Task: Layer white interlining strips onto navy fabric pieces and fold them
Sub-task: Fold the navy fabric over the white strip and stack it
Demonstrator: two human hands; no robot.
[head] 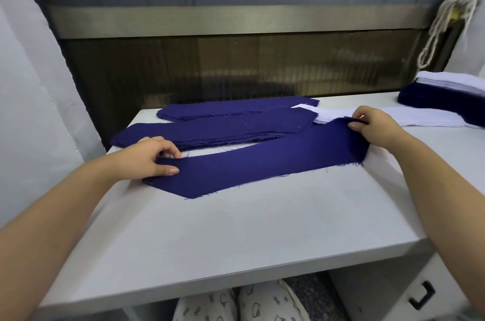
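Observation:
A long navy fabric piece [262,163] with pointed ends lies across the white table [236,228]. My left hand [154,156] pinches its left end between thumb and fingers. My right hand [372,123] grips its right end, which is lifted a little off the table. Behind it lie two stacks of navy pieces, a nearer stack [215,126] and a farther stack [236,108]. A stack of white interlining strips [409,117] lies at the back right, behind my right hand.
At the far right a pile of navy pieces topped with white strips [446,92] stands on the table. A dark machine panel [236,66] runs along the back. White cords [446,18] hang at the upper right. A drawer handle [423,294] shows below the table's right side.

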